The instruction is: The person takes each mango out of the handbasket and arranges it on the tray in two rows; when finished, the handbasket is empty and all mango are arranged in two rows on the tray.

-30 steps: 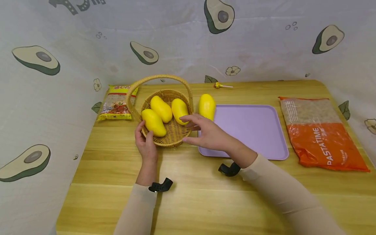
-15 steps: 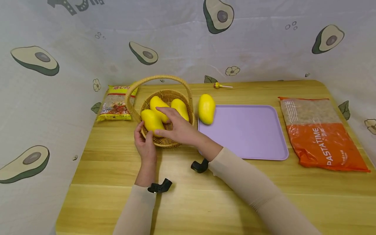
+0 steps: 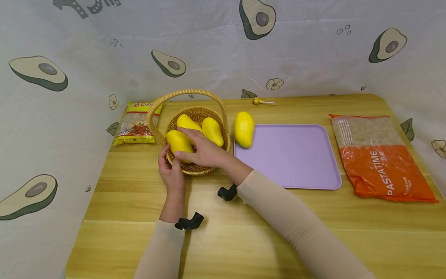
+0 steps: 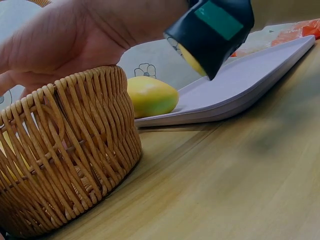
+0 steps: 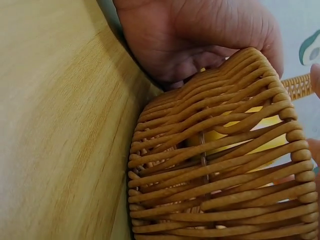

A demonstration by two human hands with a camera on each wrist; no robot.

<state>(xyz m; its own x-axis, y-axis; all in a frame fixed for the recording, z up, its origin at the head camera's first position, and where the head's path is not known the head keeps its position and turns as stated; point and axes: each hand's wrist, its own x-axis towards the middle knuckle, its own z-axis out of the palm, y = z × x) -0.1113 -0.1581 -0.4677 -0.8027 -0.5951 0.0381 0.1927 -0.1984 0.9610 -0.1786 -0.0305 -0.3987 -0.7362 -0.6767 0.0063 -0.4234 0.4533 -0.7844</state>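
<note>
A round wicker basket (image 3: pixel 198 170) with an arched handle stands on the wooden table and holds several yellow mangoes. At its front left rim my left hand (image 3: pixel 172 176) grips the basket, thumb in front and fingers around the left side. My right hand (image 3: pixel 209 151) reaches over the rim and holds the front left mango (image 3: pixel 177 140); its fingertips are partly hidden behind the fruit. Behind that hand lie a second mango (image 3: pixel 186 122) and a third mango (image 3: pixel 212 131). In the left wrist view, the right hand (image 4: pixel 70 40) passes above the basket wall.
Another mango (image 3: pixel 244 130) lies on the left edge of a lilac tray (image 3: pixel 292 162). An orange pasta bag (image 3: pixel 386 166) is to the right, a smaller yellow bag (image 3: pixel 137 124) to the left of the basket. A lollipop (image 3: pixel 257 101) lies at the back.
My right hand has moved left from beside the mango on the tray, over the basket, to the front left mango. The left hand has stayed at the basket.
</note>
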